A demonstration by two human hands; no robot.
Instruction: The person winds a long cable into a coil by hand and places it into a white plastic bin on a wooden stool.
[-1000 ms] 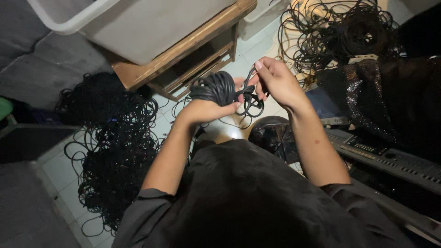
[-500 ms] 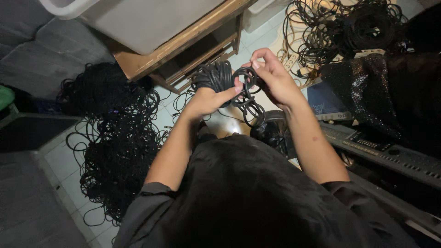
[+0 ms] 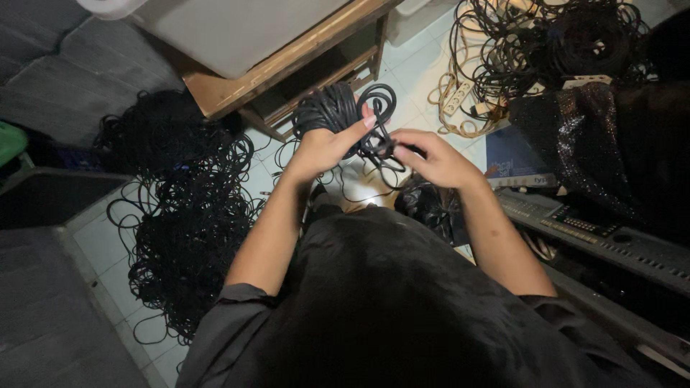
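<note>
Head view: at upper centre the left hand [image 3: 323, 147] grips a black cable coil [image 3: 332, 108] to keep its loops gathered, while the right hand [image 3: 435, 158] pinches a loose loop [image 3: 379, 140] just beside it, above the tiled floor [image 3: 413, 61].

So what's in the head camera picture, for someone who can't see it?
Seen from above, a person's left hand holds a bundle of black cable while the right hand pinches a loop. More tangled cable lies on the tiled floor.
</note>
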